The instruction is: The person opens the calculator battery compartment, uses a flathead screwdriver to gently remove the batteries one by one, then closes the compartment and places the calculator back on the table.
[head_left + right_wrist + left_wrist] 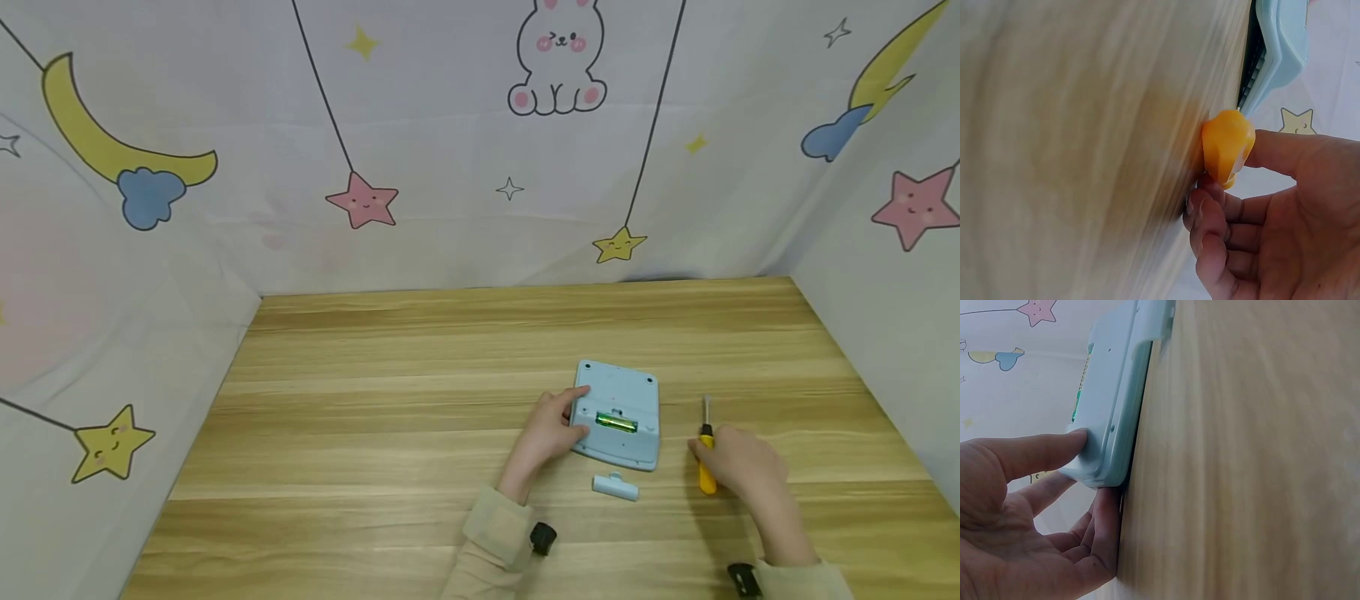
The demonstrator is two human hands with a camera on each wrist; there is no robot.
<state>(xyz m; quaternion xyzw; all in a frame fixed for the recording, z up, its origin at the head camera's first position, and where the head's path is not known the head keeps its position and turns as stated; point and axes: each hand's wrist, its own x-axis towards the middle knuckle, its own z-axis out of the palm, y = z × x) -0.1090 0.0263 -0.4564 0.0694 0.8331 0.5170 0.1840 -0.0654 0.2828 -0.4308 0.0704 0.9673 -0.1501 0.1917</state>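
Note:
A light-blue calculator (618, 387) lies face down on the wooden table, its battery slot uncovered and a green battery (617, 422) inside. My left hand (549, 429) grips its left edge; in the left wrist view the thumb (1047, 453) presses on the back while other fingers are bent against the side. To the right of the calculator, my right hand (742, 462) pinches a screwdriver (707, 475) by its yellow-and-black handle. The metal shaft points away from me, and the handle end (1227, 147) shows close over the tabletop in the right wrist view.
Just in front of the calculator lies a small light-blue battery cover (615, 487). The wooden table (360, 417) stretches out to the left. White cloth walls (450, 125) printed with stars, moons and a rabbit enclose the back and sides.

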